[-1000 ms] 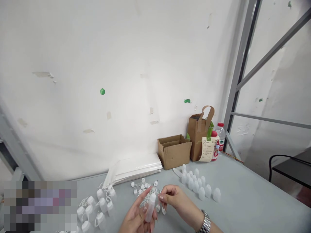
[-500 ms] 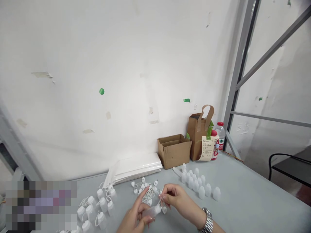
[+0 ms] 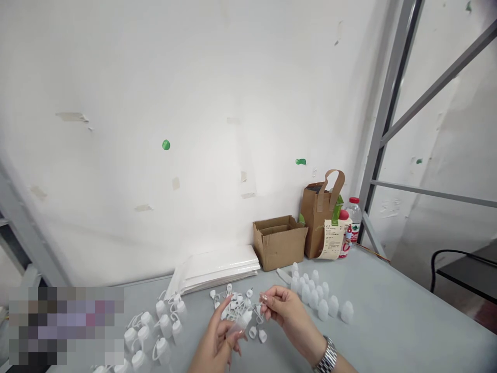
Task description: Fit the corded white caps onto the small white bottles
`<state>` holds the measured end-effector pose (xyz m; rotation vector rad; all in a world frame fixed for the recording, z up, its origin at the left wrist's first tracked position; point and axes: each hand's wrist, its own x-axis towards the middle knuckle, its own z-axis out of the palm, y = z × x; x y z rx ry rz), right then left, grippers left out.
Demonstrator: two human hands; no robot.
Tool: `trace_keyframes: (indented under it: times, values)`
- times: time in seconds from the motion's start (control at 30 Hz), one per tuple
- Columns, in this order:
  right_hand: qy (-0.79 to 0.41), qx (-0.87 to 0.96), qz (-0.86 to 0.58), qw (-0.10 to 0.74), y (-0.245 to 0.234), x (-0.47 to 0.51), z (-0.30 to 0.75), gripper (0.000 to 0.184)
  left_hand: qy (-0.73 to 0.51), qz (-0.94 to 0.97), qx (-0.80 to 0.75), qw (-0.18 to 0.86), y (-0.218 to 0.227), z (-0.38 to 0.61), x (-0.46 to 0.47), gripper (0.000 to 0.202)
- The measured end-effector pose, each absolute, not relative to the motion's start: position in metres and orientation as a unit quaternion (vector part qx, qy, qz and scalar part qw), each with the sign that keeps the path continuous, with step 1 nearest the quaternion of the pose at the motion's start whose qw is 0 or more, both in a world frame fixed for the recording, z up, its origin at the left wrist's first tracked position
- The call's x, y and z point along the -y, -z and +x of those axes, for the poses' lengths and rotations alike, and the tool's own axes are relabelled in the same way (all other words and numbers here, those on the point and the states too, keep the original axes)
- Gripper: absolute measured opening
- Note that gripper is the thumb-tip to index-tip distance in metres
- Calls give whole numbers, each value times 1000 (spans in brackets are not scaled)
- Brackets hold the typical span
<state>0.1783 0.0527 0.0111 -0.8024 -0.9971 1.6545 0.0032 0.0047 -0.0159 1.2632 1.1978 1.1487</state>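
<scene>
My left hand [image 3: 214,334] holds a translucent white plastic dropper bottle [image 3: 236,326], tilted with its neck up and to the right. My right hand [image 3: 285,310] pinches something thin and white just above the bottle's neck, probably a cap's tether, though the fingers partly hide it. Below the hands lies a tangled pile of white tethered caps [image 3: 233,303], with loose caps [image 3: 263,336] nearby. Several uncapped bottles [image 3: 320,300] stand to the right. Several capped bottles with looped tethers [image 3: 163,326] stand to the left. A metal watch [image 3: 328,356] circles my right wrist.
The grey table [image 3: 388,305] runs to a white wall. At its back stand a stack of white plastic bags [image 3: 213,267], a cardboard box [image 3: 279,242], a paper bag [image 3: 318,220] and a water bottle [image 3: 354,217]. A grey metal rack [image 3: 388,119] stands at right.
The bottle has swung from upright to nearly level and now tilts partly back up. My right hand has risen and moved slightly away from the table, closer to the bottle's neck.
</scene>
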Motion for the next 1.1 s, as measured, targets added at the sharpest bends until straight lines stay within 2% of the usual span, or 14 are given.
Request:
trace_keyframes:
  times: [0.33,0.73,1.1]
  values:
    - [-577,514,-365,518,-6,-51,171,46,-478,514,-452,551,26,8,-5,91]
    - [-584,528,-360,501,0,-50,169,47,-468,517,-465,546,22,9,-2,96]
    - [-580,532,-363,499,0,-50,168,47,-466,527,-465,537,26,6,-4,88]
